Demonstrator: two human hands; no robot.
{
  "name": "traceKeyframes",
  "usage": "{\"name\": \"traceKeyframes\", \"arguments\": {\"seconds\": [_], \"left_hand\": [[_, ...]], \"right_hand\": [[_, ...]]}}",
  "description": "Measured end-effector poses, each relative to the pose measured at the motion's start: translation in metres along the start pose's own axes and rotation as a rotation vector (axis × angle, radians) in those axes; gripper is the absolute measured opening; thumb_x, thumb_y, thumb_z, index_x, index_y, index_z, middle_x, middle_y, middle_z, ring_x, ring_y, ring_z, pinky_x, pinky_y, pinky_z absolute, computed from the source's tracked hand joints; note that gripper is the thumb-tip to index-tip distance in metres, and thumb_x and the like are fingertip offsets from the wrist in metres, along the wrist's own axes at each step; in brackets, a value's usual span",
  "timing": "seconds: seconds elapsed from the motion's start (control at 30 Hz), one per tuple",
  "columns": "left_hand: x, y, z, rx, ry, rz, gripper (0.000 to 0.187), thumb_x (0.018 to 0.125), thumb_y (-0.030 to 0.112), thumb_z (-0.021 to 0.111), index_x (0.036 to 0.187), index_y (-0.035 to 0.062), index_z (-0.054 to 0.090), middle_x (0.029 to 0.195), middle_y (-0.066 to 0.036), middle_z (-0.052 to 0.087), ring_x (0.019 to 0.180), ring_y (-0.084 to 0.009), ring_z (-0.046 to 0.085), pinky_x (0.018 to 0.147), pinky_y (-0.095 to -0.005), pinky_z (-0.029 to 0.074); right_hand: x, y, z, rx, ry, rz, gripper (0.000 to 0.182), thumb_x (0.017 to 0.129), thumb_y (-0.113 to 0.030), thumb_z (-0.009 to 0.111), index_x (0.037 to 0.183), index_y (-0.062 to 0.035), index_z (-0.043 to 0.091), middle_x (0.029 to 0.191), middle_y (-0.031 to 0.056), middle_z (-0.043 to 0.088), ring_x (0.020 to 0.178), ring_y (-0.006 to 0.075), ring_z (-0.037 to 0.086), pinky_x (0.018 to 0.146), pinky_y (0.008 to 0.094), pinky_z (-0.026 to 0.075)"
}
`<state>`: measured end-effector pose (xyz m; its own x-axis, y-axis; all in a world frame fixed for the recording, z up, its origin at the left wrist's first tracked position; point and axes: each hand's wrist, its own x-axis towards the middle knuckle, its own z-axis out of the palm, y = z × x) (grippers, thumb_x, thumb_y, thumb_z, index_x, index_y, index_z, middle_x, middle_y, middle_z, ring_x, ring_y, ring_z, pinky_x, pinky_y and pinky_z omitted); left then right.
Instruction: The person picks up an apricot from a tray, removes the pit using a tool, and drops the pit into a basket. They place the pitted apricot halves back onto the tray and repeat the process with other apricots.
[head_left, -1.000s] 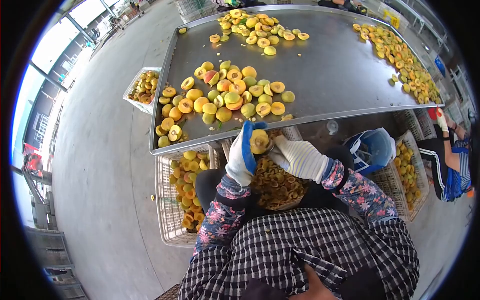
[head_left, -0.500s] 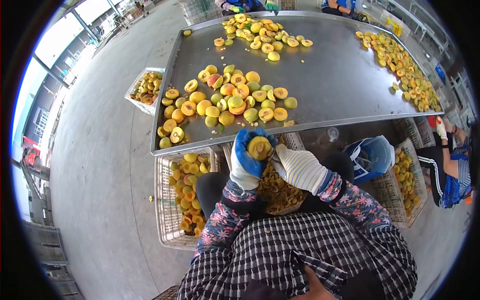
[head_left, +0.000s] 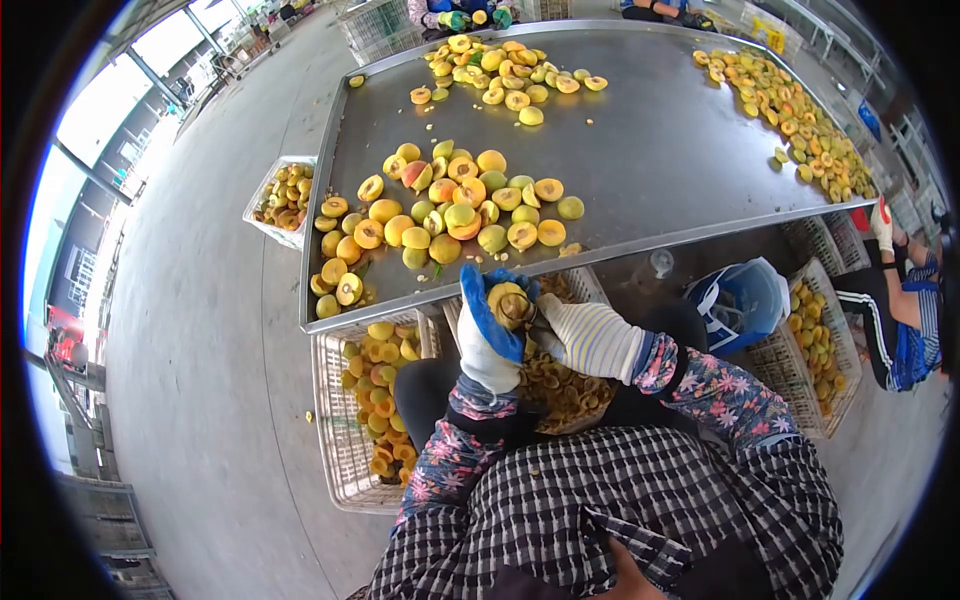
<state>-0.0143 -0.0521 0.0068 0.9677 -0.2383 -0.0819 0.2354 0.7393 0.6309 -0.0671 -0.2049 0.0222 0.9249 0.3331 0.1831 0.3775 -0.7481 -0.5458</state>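
Observation:
My left hand (head_left: 490, 320), in a white glove with a blue-coated palm, is wrapped round a yellow peach half (head_left: 511, 304), its cut face showing. My right hand (head_left: 590, 335), in a white striped glove, is closed at the fruit's right side. A thin dark edge shows at its fingertips, but what it holds is mostly hidden. Both hands are just off the near edge of the metal table (head_left: 640, 130). Beneath them a crate (head_left: 570, 385) contains peach pieces and scraps. On the table beyond lies a pile of whole and halved peaches (head_left: 460, 215).
At my left stands a white crate (head_left: 328, 425) of peaches; another crate (head_left: 300, 238) is beside the table. A blue bucket (head_left: 745, 300) and a crate (head_left: 845, 385) stand at right. More peaches (head_left: 800, 130) line the table's right side. Co-workers sit at the far edge and right.
The view has shifted a little, moving the table slightly up and left. My left hand has turned the peach half somewhat, and my right fingertips remain against it.

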Motion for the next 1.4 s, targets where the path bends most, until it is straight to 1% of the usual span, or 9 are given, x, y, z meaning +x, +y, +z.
{"name": "traceKeyframes", "arguments": {"seconds": [0.1, 0.17, 0.6, 0.8, 1.0, 1.1, 1.13, 1.27, 1.4], "left_hand": [[-0.005, 0.007, -0.005, 0.634, -0.229, 0.345, 0.040, 0.087, 0.002, 0.070, 0.122, -0.0030, 0.050, 0.102, -0.009, 0.064, 0.098, -0.0201, 0.065, 0.089, -0.0318, 0.054], [-0.003, 0.016, -0.004, 0.800, -0.262, 0.327, 0.050, 0.082, -0.007, 0.070, 0.127, -0.0041, 0.048, 0.106, -0.010, 0.065, 0.100, -0.0182, 0.065, 0.088, -0.0289, 0.053], [0.009, 0.011, -0.042, 1.291, -0.357, 0.631, 0.054, 0.076, 0.011, 0.082, 0.122, 0.0023, 0.057, 0.104, -0.015, 0.068, 0.096, -0.0293, 0.068, 0.084, -0.0349, 0.054], [0.012, 0.011, -0.051, 1.377, -0.502, 0.510, 0.057, 0.072, 0.013, 0.084, 0.121, 0.0028, 0.056, 0.111, -0.015, 0.065, 0.099, -0.0326, 0.066, 0.086, -0.0368, 0.053], [0.022, 0.011, -0.043, 1.391, -0.486, 0.792, 0.035, 0.094, 0.004, 0.054, 0.128, -0.0015, 0.051, 0.114, -0.017, 0.060, 0.108, -0.0313, 0.059, 0.098, -0.0338, 0.046], [0.010, -0.007, -0.022, 0.587, -0.213, 0.341, 0.033, 0.106, 0.016, 0.044, 0.133, -0.0018, 0.048, 0.119, -0.011, 0.059, 0.105, -0.0200, 0.057, 0.099, -0.0294, 0.043], [0.012, -0.017, -0.025, 0.596, -0.115, 0.408, 0.044, 0.109, 0.033, 0.037, 0.125, -0.0028, 0.056, 0.115, -0.007, 0.062, 0.100, -0.0122, 0.056, 0.094, -0.0258, 0.044], [0.015, 0.002, -0.027, 0.777, -0.065, 0.161, 0.074, 0.102, 0.062, 0.029, 0.101, -0.0012, 0.067, 0.086, -0.008, 0.068, 0.079, -0.0155, 0.065, 0.073, -0.0270, 0.054], [0.027, 0.018, -0.035, 0.702, -0.140, -0.292, 0.068, 0.105, 0.056, 0.030, 0.110, -0.0029, 0.064, 0.098, -0.008, 0.066, 0.087, -0.0131, 0.059, 0.082, -0.0266, 0.048]], "right_hand": [[0.002, 0.004, -0.003, 0.001, 0.046, -0.024, 0.031, 0.094, -0.025, 0.062, 0.107, -0.0014, 0.048, 0.075, 0.0188, 0.065, 0.070, 0.0410, 0.065, 0.060, 0.0471, 0.053], [0.001, 0.006, -0.002, -0.002, 0.099, -0.046, 0.030, 0.094, -0.026, 0.062, 0.104, -0.0016, 0.049, 0.075, 0.0182, 0.065, 0.071, 0.0407, 0.066, 0.061, 0.0466, 0.053], [0.004, 0.017, -0.007, -0.243, -0.098, -0.075, 0.030, 0.092, -0.031, 0.063, 0.106, -0.0064, 0.051, 0.078, 0.0163, 0.066, 0.068, 0.0391, 0.065, 0.057, 0.0449, 0.053], [0.001, 0.024, -0.004, -0.245, -0.236, -0.009, 0.030, 0.093, -0.032, 0.060, 0.108, -0.0078, 0.051, 0.075, 0.0165, 0.065, 0.067, 0.0389, 0.065, 0.056, 0.0453, 0.052], [0.003, 0.013, -0.001, -0.045, -0.108, 0.057, 0.029, 0.095, -0.025, 0.057, 0.105, 0.0009, 0.050, 0.078, 0.0208, 0.067, 0.072, 0.0417, 0.065, 0.062, 0.0492, 0.051], [0.004, 0.043, 0.050, 0.168, 0.144, -0.107, 0.030, 0.094, -0.022, 0.058, 0.107, 0.0039, 0.049, 0.079, 0.0231, 0.066, 0.075, 0.0431, 0.065, 0.065, 0.0497, 0.051], [0.002, 0.046, 0.059, 0.124, 0.123, -0.102, 0.032, 0.094, -0.023, 0.059, 0.109, 0.0039, 0.050, 0.080, 0.0235, 0.066, 0.077, 0.0428, 0.065, 0.066, 0.0495, 0.051], [-0.004, 0.006, 0.020, 0.058, -0.010, 0.028, 0.030, 0.094, -0.021, 0.062, 0.106, 0.0031, 0.050, 0.078, 0.0213, 0.066, 0.074, 0.0412, 0.066, 0.065, 0.0477, 0.052], [-0.004, 0.017, 0.031, 0.152, -0.069, 0.112, 0.030, 0.095, -0.022, 0.058, 0.109, 0.0026, 0.050, 0.087, 0.0230, 0.066, 0.081, 0.0431, 0.065, 0.070, 0.0478, 0.051]]}}
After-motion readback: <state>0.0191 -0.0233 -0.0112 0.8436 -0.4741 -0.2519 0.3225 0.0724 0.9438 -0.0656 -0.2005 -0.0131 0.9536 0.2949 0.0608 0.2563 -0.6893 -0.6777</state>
